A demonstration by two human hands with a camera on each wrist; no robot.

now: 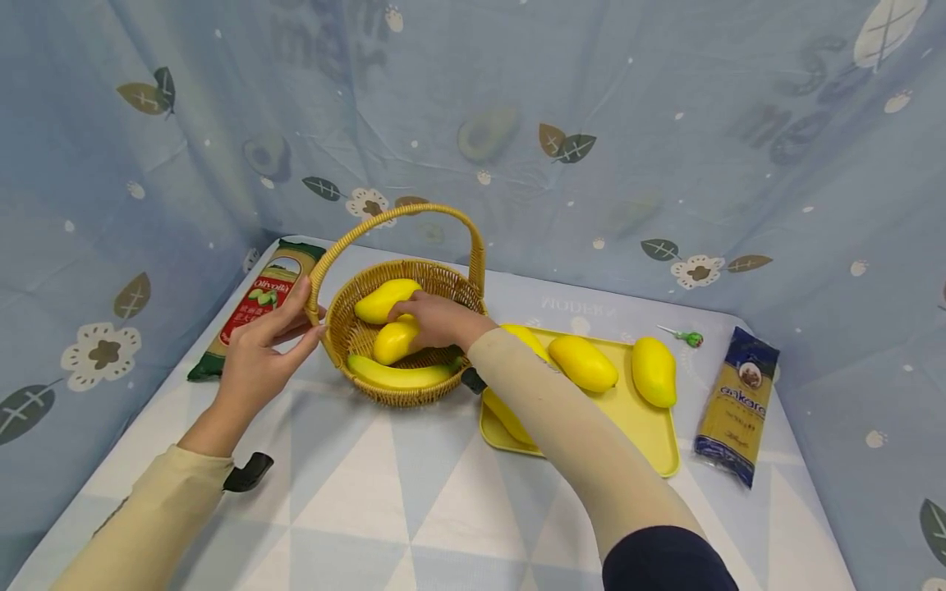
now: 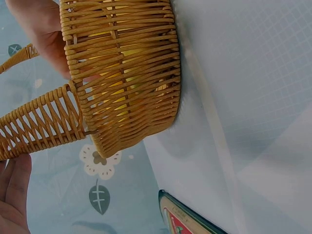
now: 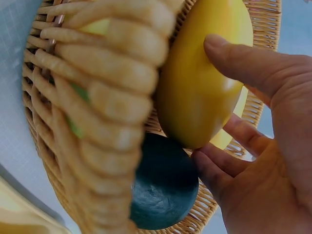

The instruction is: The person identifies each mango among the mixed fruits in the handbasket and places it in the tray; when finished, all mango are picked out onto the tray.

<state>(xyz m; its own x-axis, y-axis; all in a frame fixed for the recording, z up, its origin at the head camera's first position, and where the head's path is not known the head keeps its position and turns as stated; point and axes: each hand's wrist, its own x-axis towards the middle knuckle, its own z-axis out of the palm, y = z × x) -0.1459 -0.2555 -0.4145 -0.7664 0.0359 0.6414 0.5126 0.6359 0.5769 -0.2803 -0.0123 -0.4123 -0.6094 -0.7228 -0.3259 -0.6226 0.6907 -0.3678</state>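
Note:
A wicker basket [image 1: 406, 398] with a tall arched handle stands left of the table's middle. My left hand [image 1: 262, 353] grips the lower left end of the basket handle [image 1: 316, 287] between thumb and fingers. Inside the basket, my right hand [image 1: 439, 318] pinches a yellow mango [image 1: 395, 341], its thumb on the side seen in the right wrist view. Behind this one lies a second mango [image 1: 386, 300]; a banana [image 1: 399, 375] lies along the near wall. Below the held mango is a dark green rounded thing [image 3: 163, 187], its kind unclear.
A yellow tray [image 1: 650, 447] on the right bears several mangoes [image 1: 584, 363]; my right forearm partly hides it. Beyond lie a lollipop [image 1: 691, 338] and a blue pasta packet [image 1: 737, 406]. Left of the basket is a red and green packet [image 1: 259, 308]. Curtains stand behind and beside the table.

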